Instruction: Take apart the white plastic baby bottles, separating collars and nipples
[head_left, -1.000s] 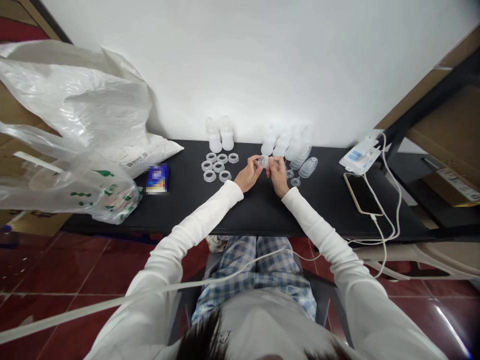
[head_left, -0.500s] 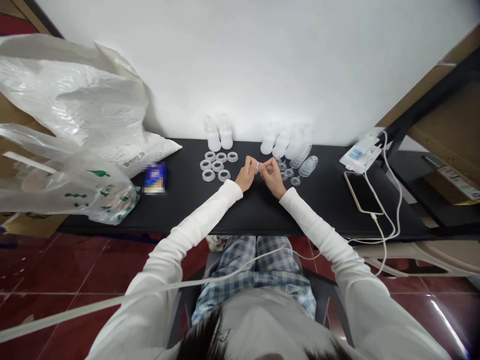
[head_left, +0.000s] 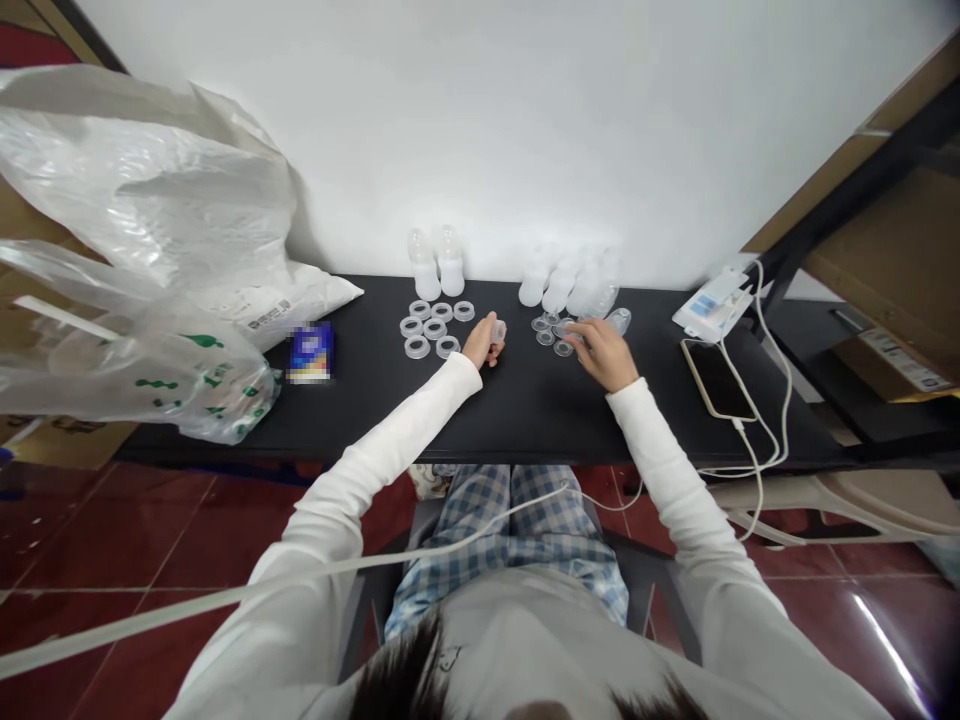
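Observation:
My left hand (head_left: 484,343) is closed around a clear-white bottle collar ring (head_left: 499,331), held just above the black table. Whether a nipple sits inside the ring I cannot tell. To the right, my right hand (head_left: 606,355) reaches over the small group of clear bottle nipples (head_left: 563,348), its thumb and fingertips together on one clear nipple (head_left: 568,328). Left of my left hand lie several loose collar rings (head_left: 416,347). Clear dome caps (head_left: 620,320) are partly hidden behind my right hand.
Two capped white bottles (head_left: 451,275) stand by the wall, with several more white bottles (head_left: 557,290) farther right. A blue packet (head_left: 310,352) and plastic bags (head_left: 217,370) are at the left. A phone (head_left: 718,380), cables and a white power strip (head_left: 712,305) occupy the right.
My hands have come apart. The right hand moved right to the clear nipples, which now lie farther left; the left hand keeps the collar ring and turned slightly.

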